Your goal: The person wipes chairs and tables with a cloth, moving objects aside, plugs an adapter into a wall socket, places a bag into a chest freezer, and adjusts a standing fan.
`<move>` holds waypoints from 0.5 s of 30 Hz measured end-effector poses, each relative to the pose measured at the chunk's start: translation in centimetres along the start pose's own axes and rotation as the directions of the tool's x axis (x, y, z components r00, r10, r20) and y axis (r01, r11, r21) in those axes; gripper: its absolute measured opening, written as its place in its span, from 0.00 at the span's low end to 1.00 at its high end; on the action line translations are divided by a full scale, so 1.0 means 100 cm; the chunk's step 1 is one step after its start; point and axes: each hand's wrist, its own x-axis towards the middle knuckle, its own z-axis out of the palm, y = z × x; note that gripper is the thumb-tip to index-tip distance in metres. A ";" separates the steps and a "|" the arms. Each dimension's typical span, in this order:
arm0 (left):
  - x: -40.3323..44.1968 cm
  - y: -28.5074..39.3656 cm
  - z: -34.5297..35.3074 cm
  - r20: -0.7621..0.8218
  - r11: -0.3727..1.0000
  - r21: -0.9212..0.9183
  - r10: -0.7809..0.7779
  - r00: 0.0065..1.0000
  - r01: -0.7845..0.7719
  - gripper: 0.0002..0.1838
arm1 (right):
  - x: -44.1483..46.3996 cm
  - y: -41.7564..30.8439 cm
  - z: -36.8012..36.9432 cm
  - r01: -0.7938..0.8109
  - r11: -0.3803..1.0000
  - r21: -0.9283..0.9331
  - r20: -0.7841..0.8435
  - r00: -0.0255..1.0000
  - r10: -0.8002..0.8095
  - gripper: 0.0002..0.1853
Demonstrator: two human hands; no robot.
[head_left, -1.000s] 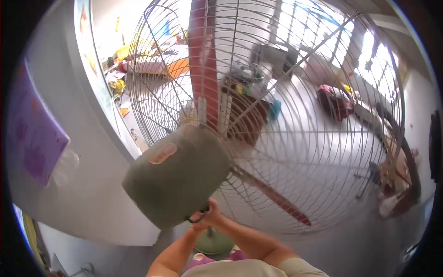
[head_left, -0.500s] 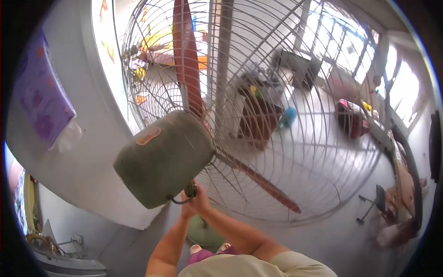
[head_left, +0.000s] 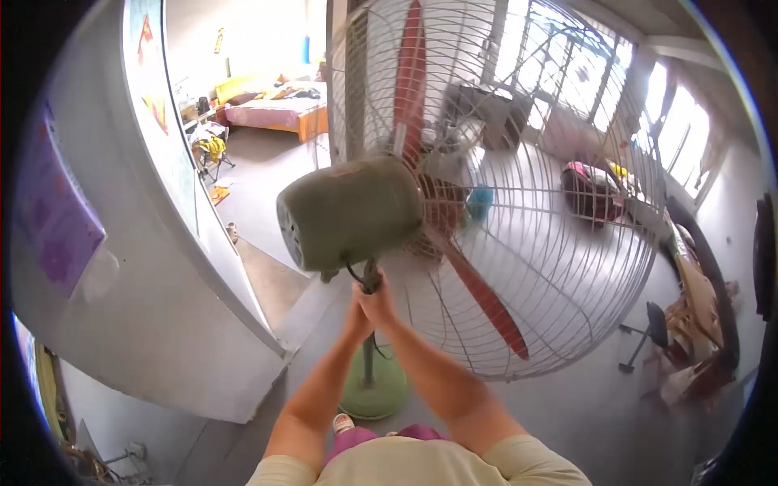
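Note:
A large standing fan has a green motor housing (head_left: 352, 212), red blades (head_left: 486, 304) and a round wire cage (head_left: 559, 267). Just under the housing, my left hand (head_left: 357, 317) and my right hand (head_left: 377, 301) are wrapped together round the top of the fan's pole. A dark cable loops by my fingers. The pole (head_left: 368, 364) runs down to a round green base (head_left: 377, 394) on the floor by my feet. The cage fills the view right of the housing, upright and slightly tilted.
At the left stands a white wall (head_left: 186, 324) with a purple sheet (head_left: 61, 211). Beyond a doorway is a bed (head_left: 271, 112). Behind the cage are a red bag (head_left: 592, 193) and a blue-green item (head_left: 480, 202). A wooden seat (head_left: 697, 308) stands at the right.
The fan head has turned and levelled, its housing moving up and right. More of the pole, the base and the doorway now shows. Both hands remain on the pole.

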 end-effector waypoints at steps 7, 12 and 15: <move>0.016 -0.037 -0.010 0.175 0.935 0.303 0.134 0.975 -0.183 0.21 | 0.001 -0.006 -0.011 -0.064 0.982 -0.176 -0.143 0.989 0.039 0.24; -0.034 -0.034 -0.039 0.057 0.902 0.429 0.037 0.998 -0.058 0.17 | -0.018 -0.028 0.002 -0.084 0.987 -0.136 -0.106 0.992 0.070 0.23; -0.078 -0.037 -0.095 0.130 0.750 0.631 -0.358 0.925 0.201 0.20 | -0.025 -0.019 0.019 -0.014 0.993 -0.115 -0.145 0.989 -0.003 0.22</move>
